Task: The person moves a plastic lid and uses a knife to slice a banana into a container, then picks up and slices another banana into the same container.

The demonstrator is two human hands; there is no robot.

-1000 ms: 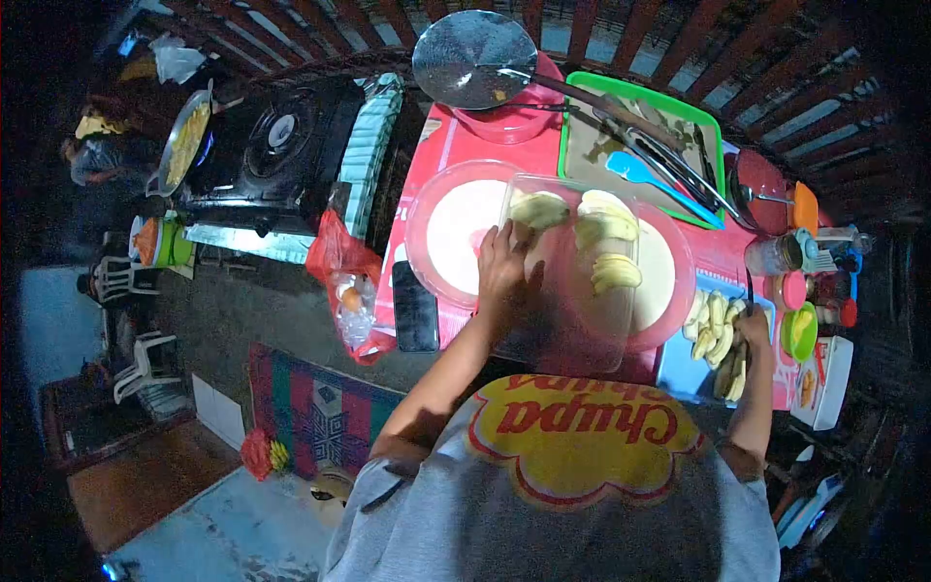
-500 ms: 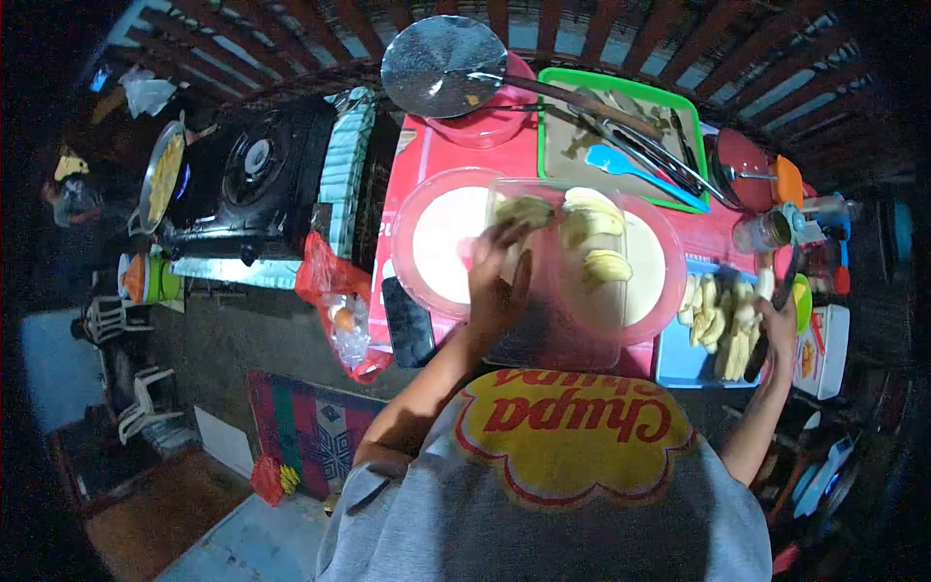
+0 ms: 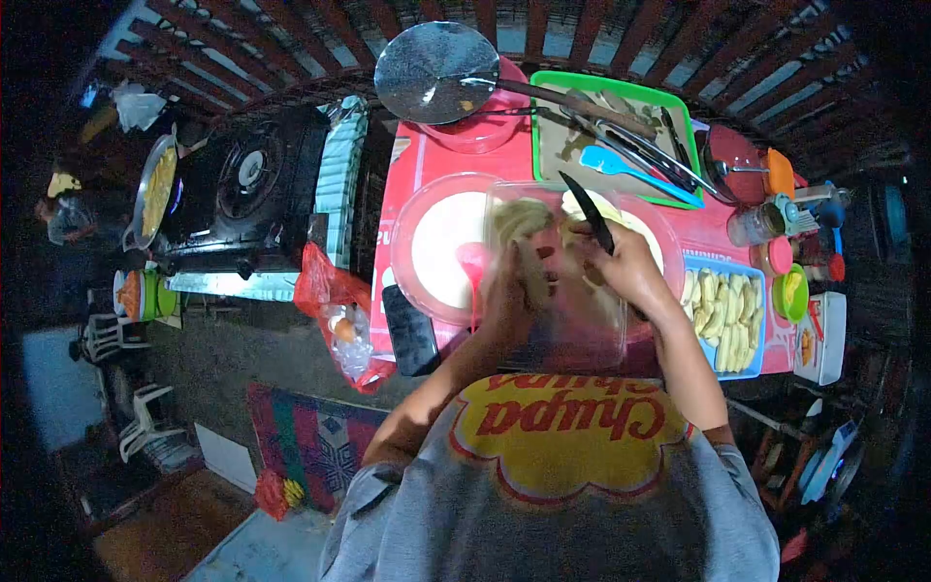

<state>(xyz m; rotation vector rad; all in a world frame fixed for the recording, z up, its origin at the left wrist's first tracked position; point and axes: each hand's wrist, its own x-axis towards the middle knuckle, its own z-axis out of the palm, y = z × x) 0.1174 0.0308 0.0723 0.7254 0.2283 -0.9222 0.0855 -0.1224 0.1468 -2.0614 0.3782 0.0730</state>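
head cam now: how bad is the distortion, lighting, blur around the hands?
Head view: strong fisheye, railing bent into an arc, corners vignetted black; lit mostly over the red table, surroundings dim. Left hand is smeared behind the clear container; right hand with the knife reads sharper; glare on the round metal skimmer.

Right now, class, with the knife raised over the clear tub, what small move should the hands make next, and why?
Probably bring the knife down onto the banana. The right hand holds the blade above the clear tub, and the left hand steadies a pale banana there. Cut pieces already fill the blue tray beside it, so slicing looks likely.
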